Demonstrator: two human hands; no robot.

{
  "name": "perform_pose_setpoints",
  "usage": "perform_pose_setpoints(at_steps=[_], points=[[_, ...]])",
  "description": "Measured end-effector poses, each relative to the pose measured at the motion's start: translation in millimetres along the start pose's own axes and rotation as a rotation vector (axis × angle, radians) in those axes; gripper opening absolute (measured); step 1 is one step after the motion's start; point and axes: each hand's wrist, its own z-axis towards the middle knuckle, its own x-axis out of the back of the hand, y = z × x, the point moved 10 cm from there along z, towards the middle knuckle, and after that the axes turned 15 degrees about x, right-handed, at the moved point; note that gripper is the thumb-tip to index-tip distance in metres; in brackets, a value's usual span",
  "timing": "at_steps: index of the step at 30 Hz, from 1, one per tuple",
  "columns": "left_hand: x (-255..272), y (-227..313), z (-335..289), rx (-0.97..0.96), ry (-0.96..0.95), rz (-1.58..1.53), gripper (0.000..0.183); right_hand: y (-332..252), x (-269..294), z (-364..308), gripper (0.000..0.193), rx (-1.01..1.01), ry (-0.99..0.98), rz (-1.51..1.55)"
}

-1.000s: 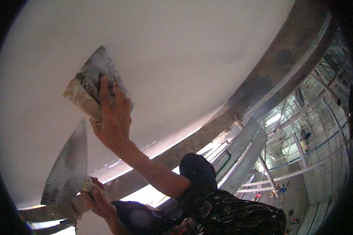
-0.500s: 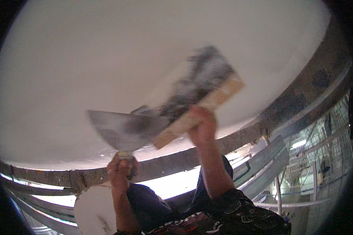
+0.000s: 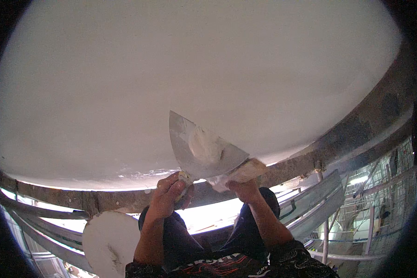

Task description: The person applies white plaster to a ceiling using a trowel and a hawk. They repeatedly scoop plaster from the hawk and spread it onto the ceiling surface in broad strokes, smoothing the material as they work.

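My left hand [image 3: 168, 197] is closed around the handle of a putty knife [image 3: 183, 135], its wide fan-shaped metal blade pointing up and tilted. A lump of pale putty [image 3: 205, 144] lies on that blade. Closed on the wooden grip of a wide scraper [image 3: 251, 170] is my right hand [image 3: 246, 191]. The scraper shows almost edge-on, close against the lower right side of the putty knife, so most of its blade is hidden. Whether the two blades touch, I cannot tell. Beyond both tools spreads a large smooth whitish surface [image 3: 171, 60].
A dark, stained band [image 3: 125, 200] curves along the near edge of the white surface. At the lower left is a rounded white piece [image 3: 109, 241]. Metal planks [image 3: 310, 204] and a pole [image 3: 325, 236] stand at the right. My knees [image 3: 171, 236] are below the tools.
The scraper has dropped from its raised position and turned edge-on. The putty knife has shifted right and tilted, and pale putty now shows on its blade.
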Motion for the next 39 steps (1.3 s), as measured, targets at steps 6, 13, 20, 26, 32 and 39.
perform_pose_setpoints(at_steps=[6, 13, 20, 26, 32, 39], points=[[7, 17, 20, -0.309, 0.338, 0.33, 0.024, 19, 37, -25, 0.057, -0.311, 0.56, 0.917], [-62, 22, 66, -0.632, 0.339, 0.887, 0.043, 10, 46, -29, 0.049, -0.56, 0.571, 1.006], [-82, -1, 102, -0.471, 0.354, 1.027, 0.042, 10, 160, -49, 0.028, -0.467, 0.946, 0.741], [-68, 2, 95, -0.461, 0.396, 0.966, 0.04, 3, 445, -29, 0.008, 0.312, 0.987, 0.414], [-58, -4, 96, -0.377, 0.394, 0.933, 0.041, -5, 656, 13, 0.03, 0.499, 0.937, -0.706], [-1, -2, 63, -0.276, 0.496, 0.925, 0.045, -32, 595, 97, 0.042, 0.319, 0.97, -0.739]])
